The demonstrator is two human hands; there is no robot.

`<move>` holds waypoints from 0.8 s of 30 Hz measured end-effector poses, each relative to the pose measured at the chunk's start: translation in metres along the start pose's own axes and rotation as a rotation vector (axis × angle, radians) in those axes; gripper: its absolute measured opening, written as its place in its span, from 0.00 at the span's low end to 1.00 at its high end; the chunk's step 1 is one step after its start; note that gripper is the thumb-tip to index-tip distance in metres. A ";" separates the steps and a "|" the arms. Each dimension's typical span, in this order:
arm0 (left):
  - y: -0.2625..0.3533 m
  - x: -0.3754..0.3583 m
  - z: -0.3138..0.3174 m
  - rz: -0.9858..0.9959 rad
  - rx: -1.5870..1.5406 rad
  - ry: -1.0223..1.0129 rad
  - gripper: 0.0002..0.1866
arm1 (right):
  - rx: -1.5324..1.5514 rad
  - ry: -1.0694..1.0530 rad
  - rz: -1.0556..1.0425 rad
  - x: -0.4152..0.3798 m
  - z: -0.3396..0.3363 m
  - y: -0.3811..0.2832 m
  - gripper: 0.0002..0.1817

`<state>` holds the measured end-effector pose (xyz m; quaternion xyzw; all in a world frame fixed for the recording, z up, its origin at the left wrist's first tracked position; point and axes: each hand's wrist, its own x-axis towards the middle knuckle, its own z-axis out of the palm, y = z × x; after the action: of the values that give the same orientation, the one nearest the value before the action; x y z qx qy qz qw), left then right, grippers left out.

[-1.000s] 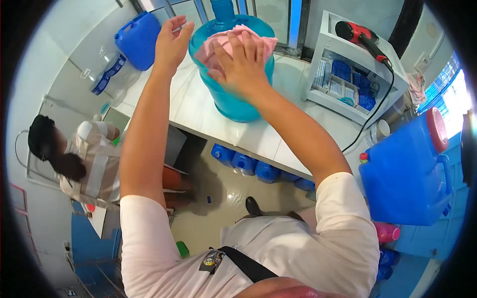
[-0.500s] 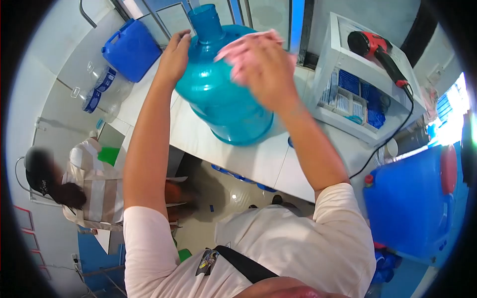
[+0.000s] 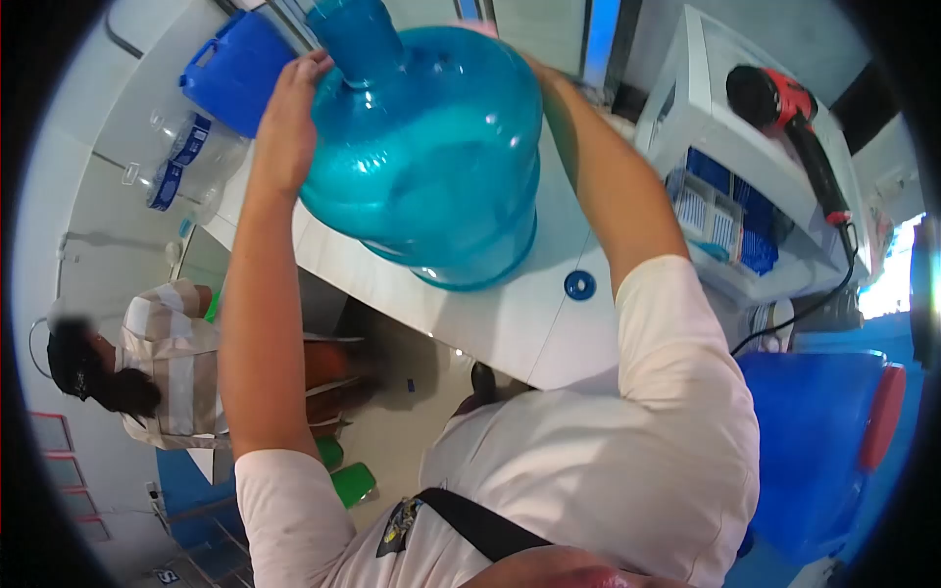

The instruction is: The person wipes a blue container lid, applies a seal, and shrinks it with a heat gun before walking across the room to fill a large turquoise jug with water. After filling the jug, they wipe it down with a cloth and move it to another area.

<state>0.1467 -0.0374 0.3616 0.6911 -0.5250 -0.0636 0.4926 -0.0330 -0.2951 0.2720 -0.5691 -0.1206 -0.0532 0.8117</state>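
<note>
A large translucent blue water jug (image 3: 431,147) is on the white counter, its neck tilted toward the far left. My left hand (image 3: 287,127) presses against the jug's left shoulder beside the neck, steadying it. My right hand (image 3: 537,71) reaches round the jug's far right side, its fingers mostly hidden. A bit of pink cloth (image 3: 480,27) shows behind the jug's upper edge, by that hand. A round blue cap (image 3: 579,284) lies on the counter, right of the jug's base.
A blue jerrycan (image 3: 238,73) and clear bottles (image 3: 186,157) stand at left. On the right, a white drawer unit (image 3: 725,127) carries a red and black heat gun (image 3: 784,113) with a cord. A big blue container (image 3: 809,441) is near my right side. Another person (image 3: 176,363) is at left.
My right hand has moved with the pink cloth from the jug's front right shoulder to its far side. The jug appears nearer and more tilted, and the blue cap is now in plain view.
</note>
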 end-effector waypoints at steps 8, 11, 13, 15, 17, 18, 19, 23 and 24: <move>-0.006 0.002 0.003 -0.011 -0.096 -0.020 0.28 | -0.222 1.268 -0.155 -0.092 0.161 0.221 0.39; -0.006 0.001 0.003 -0.002 -0.107 -0.032 0.28 | -0.419 1.281 -0.605 -0.058 0.223 0.189 0.36; -0.001 -0.001 0.002 0.019 -0.103 -0.040 0.28 | -0.865 1.308 -0.655 -0.048 0.220 0.142 0.30; 0.007 -0.006 0.001 0.006 -0.030 -0.031 0.29 | -0.870 1.220 -0.700 -0.043 0.192 0.105 0.27; 0.007 -0.003 0.000 0.015 -0.025 -0.040 0.29 | -0.749 1.136 -0.724 -0.042 0.151 0.077 0.27; 0.005 -0.003 0.000 0.010 -0.012 -0.040 0.29 | -0.728 1.114 -0.730 -0.043 0.132 0.065 0.28; 0.003 -0.003 -0.001 0.017 -0.027 -0.045 0.29 | -0.387 1.177 -0.536 -0.045 0.126 0.060 0.31; -0.003 0.000 -0.001 0.079 0.028 -0.053 0.29 | -0.053 1.245 -0.264 -0.067 0.132 0.111 0.40; -0.005 -0.001 -0.002 0.074 0.036 -0.046 0.29 | 0.175 1.294 -0.247 -0.067 0.125 0.137 0.41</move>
<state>0.1505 -0.0360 0.3588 0.6782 -0.5626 -0.0520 0.4700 -0.0844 -0.1343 0.1707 -0.3364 0.3228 -0.4666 0.7516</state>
